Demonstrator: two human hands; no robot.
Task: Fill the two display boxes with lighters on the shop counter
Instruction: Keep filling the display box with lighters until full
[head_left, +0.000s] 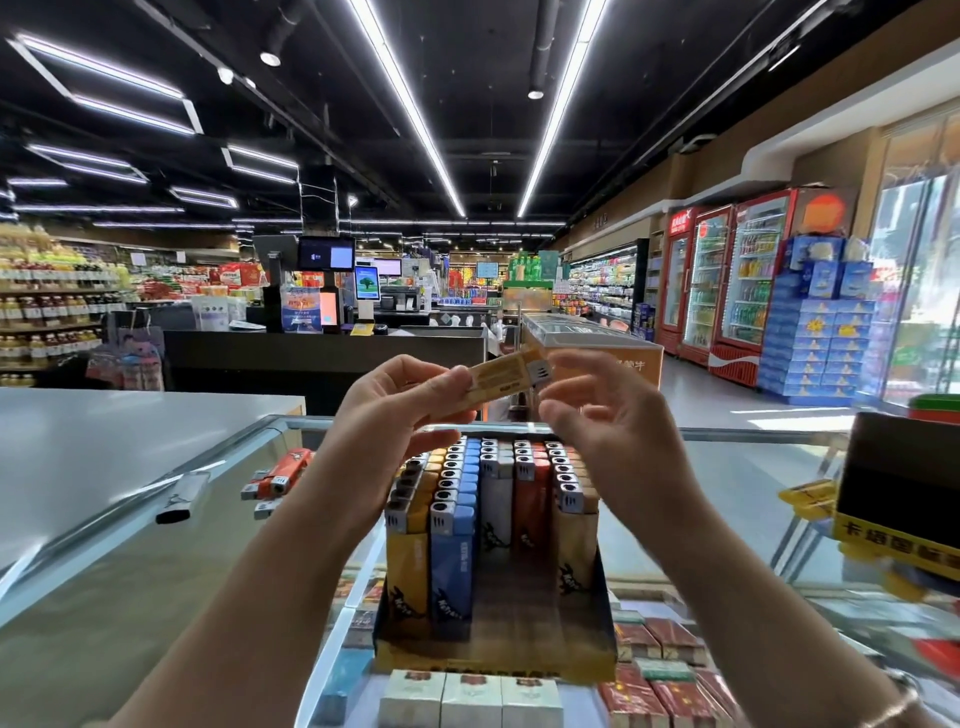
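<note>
At the bottom centre, packs (470, 699) lie under the glass counter (727, 499); on the glass stands a display box (493, 639), its rows of upright lighters (488, 493) in yellow, blue, white and red leaving a gap at the front; above it, mid-frame, the left hand (395, 400) pinches a yellow lighter (506, 382) held level, while the right hand (602, 410) has loosely spread fingers, its fingertips at the metal end; left of centre, loose lighters (278, 478) lie on the glass; at the right edge stands a second box (904, 499); beyond, a checkout (322, 291) and red fridges (727, 280).
</note>
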